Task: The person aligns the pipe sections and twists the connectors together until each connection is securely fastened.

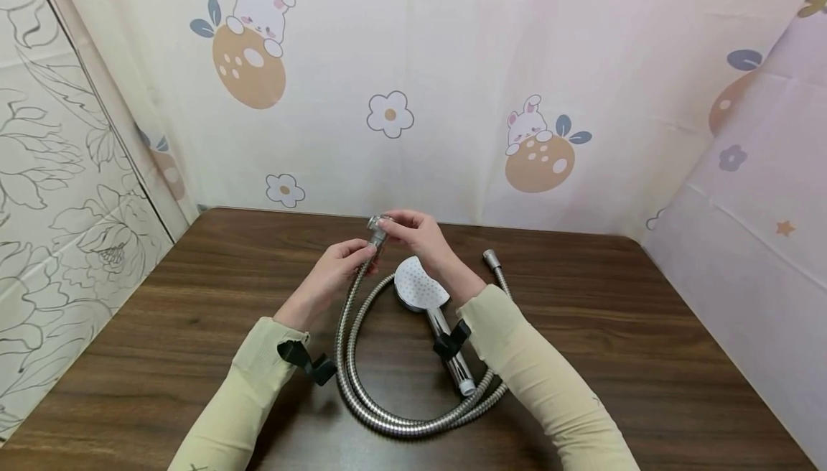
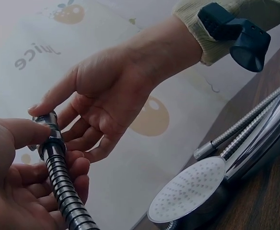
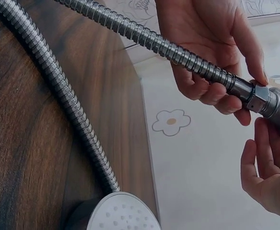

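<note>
My left hand (image 1: 332,270) grips one end of a ribbed metal shower hose (image 1: 388,424), with the thumb over its end nut (image 3: 259,98). A short metal fitting (image 3: 276,108) sits against that nut, and my right hand (image 1: 423,241) pinches it between thumb and fingers. Whether the two are threaded together I cannot tell. The hose loops down onto the table, its other end (image 1: 492,260) lying to the right behind my right forearm. Inside the loop lies a chrome hand shower (image 1: 420,288), its white spray face up.
A dark wooden table (image 1: 614,356) lies under everything, its far edge against a printed cloth (image 1: 452,155) with rabbits and flowers. Patterned panels rise at left and right. Black mounts (image 1: 306,362) are strapped to both wrists.
</note>
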`<state>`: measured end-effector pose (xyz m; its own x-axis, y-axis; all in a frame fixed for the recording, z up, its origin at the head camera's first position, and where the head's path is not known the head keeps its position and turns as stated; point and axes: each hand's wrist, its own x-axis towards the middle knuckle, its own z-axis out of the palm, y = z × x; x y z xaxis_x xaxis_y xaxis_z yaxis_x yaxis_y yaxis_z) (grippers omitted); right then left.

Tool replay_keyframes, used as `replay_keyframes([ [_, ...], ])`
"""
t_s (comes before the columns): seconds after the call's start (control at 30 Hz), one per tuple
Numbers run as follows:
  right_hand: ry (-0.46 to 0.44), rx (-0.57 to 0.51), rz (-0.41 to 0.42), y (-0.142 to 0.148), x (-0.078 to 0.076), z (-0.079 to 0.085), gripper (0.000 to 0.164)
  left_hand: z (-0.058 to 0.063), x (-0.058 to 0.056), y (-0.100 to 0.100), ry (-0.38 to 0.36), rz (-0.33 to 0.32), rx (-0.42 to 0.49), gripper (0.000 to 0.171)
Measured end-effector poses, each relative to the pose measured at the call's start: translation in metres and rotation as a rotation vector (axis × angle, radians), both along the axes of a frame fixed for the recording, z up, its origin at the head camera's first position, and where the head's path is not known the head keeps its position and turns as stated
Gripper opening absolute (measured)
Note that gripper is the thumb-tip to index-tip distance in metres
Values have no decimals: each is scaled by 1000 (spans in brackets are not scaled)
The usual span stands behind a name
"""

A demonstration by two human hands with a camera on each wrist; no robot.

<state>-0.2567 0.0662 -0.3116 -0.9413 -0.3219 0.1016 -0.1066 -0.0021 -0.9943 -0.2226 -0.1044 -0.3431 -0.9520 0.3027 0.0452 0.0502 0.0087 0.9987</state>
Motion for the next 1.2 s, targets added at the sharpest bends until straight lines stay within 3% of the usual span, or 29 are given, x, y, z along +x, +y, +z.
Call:
replay_keyframes([
  [0.37, -32, 31, -28, -2, -1, 2, 32, 0, -1, 4, 15, 119, 64, 18],
  [0.67, -44, 59, -22, 0, -1, 1, 31, 0, 0, 3, -16, 97, 73, 11],
  [0.9, -38, 52, -44, 0, -2, -4, 32, -1, 2, 4, -54, 103, 63, 24],
  [1.2, -54, -3, -33, 1, -5, -9, 31, -2, 1, 4, -88, 116, 175, 15],
])
